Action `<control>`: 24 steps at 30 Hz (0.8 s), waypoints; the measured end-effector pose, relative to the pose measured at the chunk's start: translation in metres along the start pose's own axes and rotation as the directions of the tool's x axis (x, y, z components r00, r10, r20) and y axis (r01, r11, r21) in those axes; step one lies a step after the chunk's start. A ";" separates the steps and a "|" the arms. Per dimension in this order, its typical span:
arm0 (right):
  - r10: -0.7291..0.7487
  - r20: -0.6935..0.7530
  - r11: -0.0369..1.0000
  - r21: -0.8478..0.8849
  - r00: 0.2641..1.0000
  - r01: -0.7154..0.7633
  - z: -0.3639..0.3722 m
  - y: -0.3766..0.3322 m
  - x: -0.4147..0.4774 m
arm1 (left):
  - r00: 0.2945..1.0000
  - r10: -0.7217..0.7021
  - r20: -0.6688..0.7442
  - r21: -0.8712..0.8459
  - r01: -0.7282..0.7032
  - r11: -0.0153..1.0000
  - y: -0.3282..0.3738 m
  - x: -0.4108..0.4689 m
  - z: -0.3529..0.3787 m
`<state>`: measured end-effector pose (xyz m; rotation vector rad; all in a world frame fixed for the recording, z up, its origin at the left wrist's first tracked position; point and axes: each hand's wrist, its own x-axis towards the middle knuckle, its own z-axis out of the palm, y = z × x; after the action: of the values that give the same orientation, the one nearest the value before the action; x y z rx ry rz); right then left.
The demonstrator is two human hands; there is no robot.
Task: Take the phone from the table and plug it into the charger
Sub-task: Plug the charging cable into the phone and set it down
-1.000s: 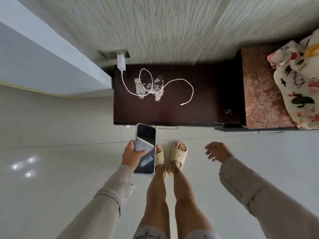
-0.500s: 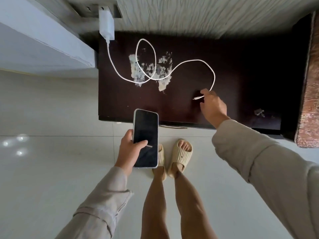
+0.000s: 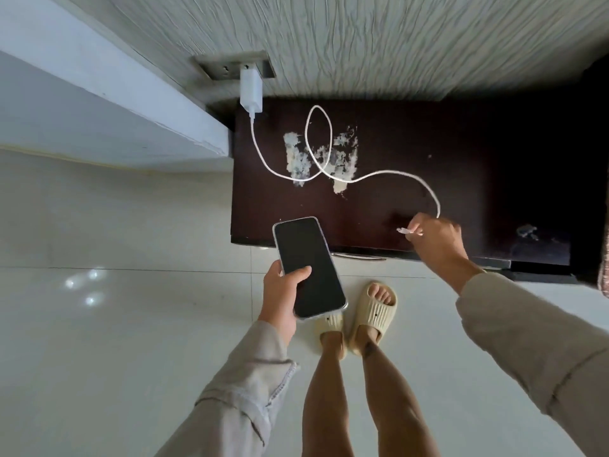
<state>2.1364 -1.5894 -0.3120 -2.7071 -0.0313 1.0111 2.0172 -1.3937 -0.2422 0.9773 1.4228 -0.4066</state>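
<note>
The phone (image 3: pixel 309 268), a flat dark-screened slab with a pale rounded edge, lies face up in the left hand (image 3: pixel 284 295), fingers wrapped under it and thumb across the glass, held off the table's (image 3: pixel 478 153) front edge above the glossy tiled floor (image 3: pixel 115 324). The right hand (image 3: pixel 435 240) pinches the plug end of the thin white cable (image 3: pixel 389 174), which loops over the dark, scuffed tabletop to a boxy white charger (image 3: pixel 251 90) in a wall socket (image 3: pixel 230 65). No writing is legible.

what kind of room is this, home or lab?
Most likely a home, possibly a bedroom: a worn dark wooden table against a textured wall, a white charger in a wall socket, tiled floor, and the person wears slippers.
</note>
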 end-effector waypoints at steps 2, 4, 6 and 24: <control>0.068 0.060 0.952 0.294 0.996 -0.083 -0.015 -0.003 -0.034 | 0.994 -0.088 0.064 -0.180 0.098 0.979 0.006 -0.018 0.010; 0.069 0.114 0.861 0.494 0.991 -0.117 -0.033 -0.009 -0.068 | 0.987 -0.099 0.130 -0.281 0.132 0.951 0.011 -0.036 0.020; 0.028 0.149 0.744 0.657 0.988 -0.120 -0.053 -0.018 -0.099 | 0.988 -0.078 0.131 -0.317 0.116 0.941 0.011 -0.048 0.031; -0.072 0.270 0.646 0.746 0.960 -0.162 -0.079 -0.052 -0.170 | 0.982 -0.107 0.158 -0.666 0.186 0.722 0.005 -0.096 0.040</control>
<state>2.0620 -1.5755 -0.1329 -1.7771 0.3448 1.0862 2.0311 -1.4509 -0.1562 0.2323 1.3931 -0.0245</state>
